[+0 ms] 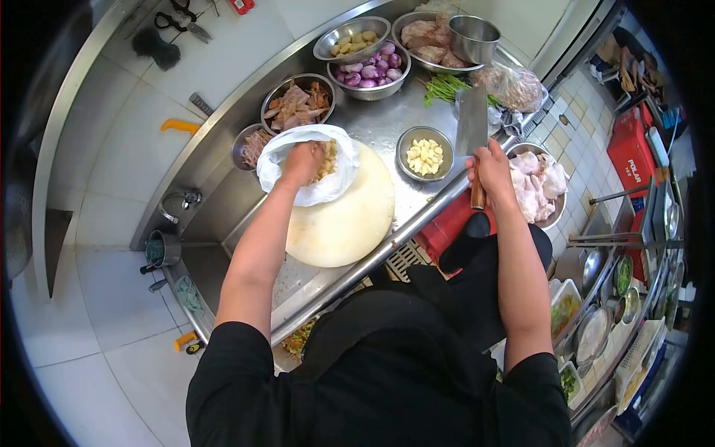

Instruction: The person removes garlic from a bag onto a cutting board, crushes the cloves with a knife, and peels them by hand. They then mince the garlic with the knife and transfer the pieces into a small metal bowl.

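Observation:
My left hand (304, 162) reaches into the mouth of a white plastic bag (307, 196). Its fingers look curled, and what they hold is hidden. Pale tan pieces (328, 165), perhaps garlic cloves, lie in the bag beside the hand. The bag rests on the far left part of a round, cream cutting board (350, 231). In my right hand (490, 175) is the wooden handle of a cleaver (472, 123), its broad blade pointing away from me. Left of the cleaver, a small metal bowl (403, 160) holds peeled garlic cloves (425, 156).
Behind the board stand bowls of sliced meat (299, 108), shallots (376, 72), yellowish pieces (353, 42) and raw meat (426, 41). Green stalks (445, 88) lie near the cleaver. A bowl of raw chicken (538, 186) is at right. The sink counter's metal edge (421, 223) runs before me.

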The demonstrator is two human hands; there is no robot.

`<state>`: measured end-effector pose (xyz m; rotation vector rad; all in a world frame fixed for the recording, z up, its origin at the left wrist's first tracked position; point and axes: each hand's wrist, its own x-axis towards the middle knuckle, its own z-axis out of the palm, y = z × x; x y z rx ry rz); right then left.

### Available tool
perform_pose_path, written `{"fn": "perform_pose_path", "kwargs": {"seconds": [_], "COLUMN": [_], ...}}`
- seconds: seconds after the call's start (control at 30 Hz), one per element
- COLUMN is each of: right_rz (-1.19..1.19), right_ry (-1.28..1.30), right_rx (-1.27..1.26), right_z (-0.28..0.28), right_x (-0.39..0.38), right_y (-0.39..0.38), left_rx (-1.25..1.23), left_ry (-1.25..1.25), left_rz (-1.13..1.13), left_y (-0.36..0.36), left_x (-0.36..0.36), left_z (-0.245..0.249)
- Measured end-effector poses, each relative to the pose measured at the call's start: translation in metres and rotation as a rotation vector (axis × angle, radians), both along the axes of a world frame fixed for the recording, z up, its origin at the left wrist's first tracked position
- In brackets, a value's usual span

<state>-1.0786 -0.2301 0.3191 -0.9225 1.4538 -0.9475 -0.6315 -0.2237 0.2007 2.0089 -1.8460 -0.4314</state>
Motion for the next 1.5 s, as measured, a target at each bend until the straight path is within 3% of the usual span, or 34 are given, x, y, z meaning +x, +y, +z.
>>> {"fn": "perform_pose_path", "kwargs": {"seconds": [0.2, 0.3, 0.37, 0.43, 0.63, 0.73, 0.83, 1.0, 1.13, 1.23, 1.33, 1.43, 1.5], "right_rz": [0.028, 0.03, 0.044, 0.057, 0.078, 0.097, 0.118, 0.173, 0.275, 0.283, 0.408, 0.524, 0.544], "right_ry": [0.015, 0.007, 0.011, 0.0, 0.051, 0.076, 0.081, 0.037, 0.078, -0.124, 0.038, 0.385, 0.413], "right_rx": [0.004, -0.004, -0.009, -0.011, 0.006, 0.007, -0.007, -0.066, -0.457, -0.189, -0.045, -0.472, -0.24], "right_z": [-0.005, -0.004, -0.005, -0.004, -0.011, -0.007, -0.009, -0.003, -0.012, 0.022, -0.016, -0.069, -0.088], "right_x": [-0.001, -0.001, -0.002, -0.001, 0.003, 0.005, 0.003, 0.003, 0.015, 0.043, 0.048, 0.06, 0.065], "right_y": [0.001, 0.002, 0.0, 0.001, 0.002, 0.007, 0.007, 0.02, 0.051, 0.106, 0.141, 0.164, 0.17], "left_rx": [-0.159, -0.268, -0.073, -0.035, -0.079, -0.059, -0.195, -0.067, -0.166, -0.162, -0.162, -0.224, -0.26], "left_ry": [0.283, 0.401, 0.309, 0.247, 0.032, 0.048, -0.044, 0.19, 0.23, 0.164, 0.058, 0.004, -0.005], "left_rz": [0.226, 0.096, -0.05, 0.002, -0.001, -0.057, -0.062, -0.125, -0.077, -0.11, -0.094, -0.083, -0.141], "left_y": [0.05, 0.104, 0.133, 0.139, 0.109, 0.123, 0.151, 0.181, 0.188, 0.191, 0.196, 0.195, 0.188], "left_x": [-0.037, -0.079, -0.095, -0.092, -0.057, -0.055, -0.051, -0.056, -0.053, -0.034, -0.012, -0.016, -0.037], "left_z": [0.052, 0.009, -0.015, -0.031, -0.037, -0.041, -0.039, -0.027, -0.041, -0.053, -0.051, -0.031, -0.016]}}
